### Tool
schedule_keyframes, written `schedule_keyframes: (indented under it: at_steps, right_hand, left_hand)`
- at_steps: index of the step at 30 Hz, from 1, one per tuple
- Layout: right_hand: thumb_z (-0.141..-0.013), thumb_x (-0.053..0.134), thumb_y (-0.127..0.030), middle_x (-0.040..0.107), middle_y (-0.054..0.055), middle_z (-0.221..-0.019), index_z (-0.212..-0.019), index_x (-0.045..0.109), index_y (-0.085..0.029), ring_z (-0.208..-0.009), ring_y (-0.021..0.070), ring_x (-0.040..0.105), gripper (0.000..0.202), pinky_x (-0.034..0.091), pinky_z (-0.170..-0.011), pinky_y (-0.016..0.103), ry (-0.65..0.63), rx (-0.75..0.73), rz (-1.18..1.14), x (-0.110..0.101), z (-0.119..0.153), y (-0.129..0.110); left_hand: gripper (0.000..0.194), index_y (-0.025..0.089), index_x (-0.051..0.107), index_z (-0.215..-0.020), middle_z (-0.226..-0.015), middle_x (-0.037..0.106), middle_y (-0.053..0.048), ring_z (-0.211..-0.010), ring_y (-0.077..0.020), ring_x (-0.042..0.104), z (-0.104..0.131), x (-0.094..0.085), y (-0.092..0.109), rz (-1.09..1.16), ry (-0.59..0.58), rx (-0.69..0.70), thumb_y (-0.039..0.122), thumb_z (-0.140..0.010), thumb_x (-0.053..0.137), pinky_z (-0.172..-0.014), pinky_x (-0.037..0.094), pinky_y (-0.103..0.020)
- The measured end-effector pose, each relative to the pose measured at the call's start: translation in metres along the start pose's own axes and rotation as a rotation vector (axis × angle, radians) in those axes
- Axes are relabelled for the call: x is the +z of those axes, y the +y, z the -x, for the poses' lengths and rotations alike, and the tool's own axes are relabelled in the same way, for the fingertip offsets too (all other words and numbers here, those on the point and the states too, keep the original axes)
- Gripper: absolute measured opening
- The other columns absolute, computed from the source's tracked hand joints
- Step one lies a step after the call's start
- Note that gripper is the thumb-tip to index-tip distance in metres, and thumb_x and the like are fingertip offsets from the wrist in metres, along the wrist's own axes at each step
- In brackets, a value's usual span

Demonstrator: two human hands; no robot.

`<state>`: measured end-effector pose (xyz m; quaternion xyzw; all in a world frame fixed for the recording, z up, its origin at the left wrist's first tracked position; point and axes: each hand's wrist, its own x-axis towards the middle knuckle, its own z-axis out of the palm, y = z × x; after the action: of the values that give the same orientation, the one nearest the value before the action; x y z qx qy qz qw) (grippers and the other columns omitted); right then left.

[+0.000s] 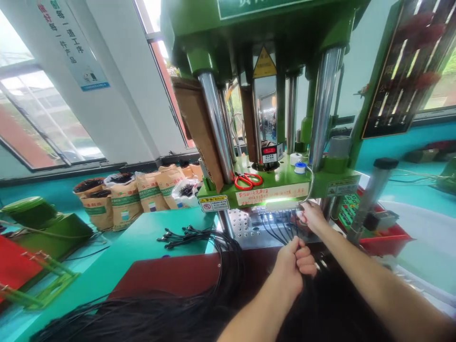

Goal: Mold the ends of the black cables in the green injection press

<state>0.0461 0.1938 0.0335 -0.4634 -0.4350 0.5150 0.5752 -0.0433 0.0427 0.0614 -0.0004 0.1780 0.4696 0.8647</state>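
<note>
Several thin black cables [273, 228] run out of the lit mould area low on the green press [245, 198]. My left hand [297, 259] is closed around these cables just in front of the metal plate [242, 227]. Farther right and slightly higher, my right hand [310, 216] reaches to the edge of the mould area, its fingers bent together; what they hold, if anything, is too small to tell. To the left, a bundle of black cables with plug ends [178, 235] lies over the green table.
Red-handled scissors [248, 181] and a blue-and-white tape roll [300, 167] lie on the press ledge. Loose black cables [142, 318] spread over the dark red board [160, 280]. A red bin [388, 242] stands at the right, and paper sacks [124, 199] line the wall.
</note>
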Motion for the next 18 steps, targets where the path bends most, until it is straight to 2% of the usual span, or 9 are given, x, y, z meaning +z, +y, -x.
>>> schedule_keyframes:
  at_steps: [2,4,8,10,12,13,15,17,18]
  right_hand:
    - [-0.070,0.055,-0.031,0.038,-0.008,-0.035,-0.066,0.045,-0.018,-0.026,0.0058,0.032,0.017,0.017,-0.024,0.015,0.037,0.006,-0.009,0.001,0.009,-0.001]
    - [-0.069,0.055,-0.031,0.039,-0.007,-0.036,-0.066,0.046,-0.018,-0.027,0.0059,0.033,0.016,0.018,-0.024,0.015,0.071,0.018,-0.012,0.001,0.016,-0.002]
    - [-0.069,0.055,-0.031,0.041,-0.005,-0.036,-0.068,0.049,-0.017,-0.026,0.0057,0.031,0.016,0.017,-0.025,0.015,0.034,0.042,0.022,-0.005,0.028,-0.006]
    - [-0.070,0.054,-0.030,0.041,-0.005,-0.036,-0.069,0.050,-0.017,-0.027,0.0056,0.031,0.013,0.017,-0.026,0.015,0.028,0.033,0.045,-0.013,0.033,-0.005]
    - [-0.071,0.053,-0.028,0.040,-0.005,-0.036,-0.069,0.051,-0.018,-0.028,0.0056,0.031,0.011,0.016,-0.027,0.015,0.025,0.021,0.074,-0.025,0.036,-0.003]
    - [-0.071,0.053,-0.029,0.039,-0.005,-0.036,-0.068,0.052,-0.018,-0.028,0.0059,0.031,0.012,0.016,-0.027,0.016,0.013,0.021,0.093,-0.032,0.037,-0.001]
    - [-0.069,0.056,-0.031,0.040,-0.003,-0.036,-0.067,0.055,-0.018,-0.028,0.0068,0.032,0.014,0.017,-0.028,0.018,-0.017,0.026,0.141,-0.047,0.040,0.003]
    - [-0.068,0.057,-0.035,0.042,-0.001,-0.037,-0.066,0.058,-0.018,-0.028,0.0082,0.033,0.017,0.017,-0.027,0.020,-0.035,0.024,0.193,-0.062,0.041,0.006]
    - [-0.066,0.059,-0.036,0.043,0.000,-0.036,-0.065,0.059,-0.019,-0.028,0.0092,0.034,0.018,0.018,-0.027,0.020,-0.035,0.008,0.220,-0.069,0.041,0.009]
  left_hand:
    - [0.035,0.014,0.040,-0.060,-0.044,0.014,0.009,-0.032,-0.0019,0.012,0.016,-0.001,-0.011,-0.007,0.033,-0.004,0.030,-0.089,0.029,-0.033,0.006,-0.012]
    - [0.031,0.014,0.040,-0.061,-0.044,0.016,0.008,-0.033,-0.0022,0.011,0.038,-0.006,-0.028,-0.052,0.018,-0.028,0.030,-0.087,0.035,-0.034,0.004,-0.013]
    - [0.025,0.016,0.043,-0.064,-0.045,0.020,0.007,-0.034,-0.0031,0.014,0.092,-0.011,-0.061,-0.214,-0.118,-0.055,0.033,-0.080,0.050,-0.037,0.006,-0.015]
    - [0.025,0.017,0.043,-0.064,-0.045,0.021,0.007,-0.034,-0.0035,0.014,0.118,-0.007,-0.060,-0.253,-0.178,0.000,0.036,-0.078,0.053,-0.036,0.008,-0.016]
    - [0.025,0.018,0.043,-0.064,-0.045,0.019,0.008,-0.035,-0.0040,0.013,0.144,0.000,-0.036,-0.239,-0.199,0.177,0.036,-0.077,0.054,-0.034,0.010,-0.016]
    - [0.024,0.018,0.043,-0.064,-0.045,0.017,0.008,-0.035,-0.0041,0.012,0.156,0.004,-0.016,-0.226,-0.184,0.327,0.035,-0.078,0.054,-0.033,0.010,-0.016]
    - [0.023,0.018,0.041,-0.064,-0.048,0.015,0.008,-0.035,-0.0040,0.012,0.179,0.011,0.037,-0.246,-0.086,0.767,0.030,-0.081,0.049,-0.033,0.011,-0.015]
    - [0.023,0.018,0.039,-0.064,-0.049,0.016,0.008,-0.036,-0.0039,0.016,0.194,0.011,0.097,-0.303,0.109,1.221,0.029,-0.084,0.043,-0.034,0.016,-0.015]
    - [0.026,0.018,0.037,-0.062,-0.049,0.016,0.008,-0.036,-0.0039,0.017,0.197,0.007,0.126,-0.336,0.302,1.388,0.030,-0.085,0.041,-0.034,0.019,-0.015]
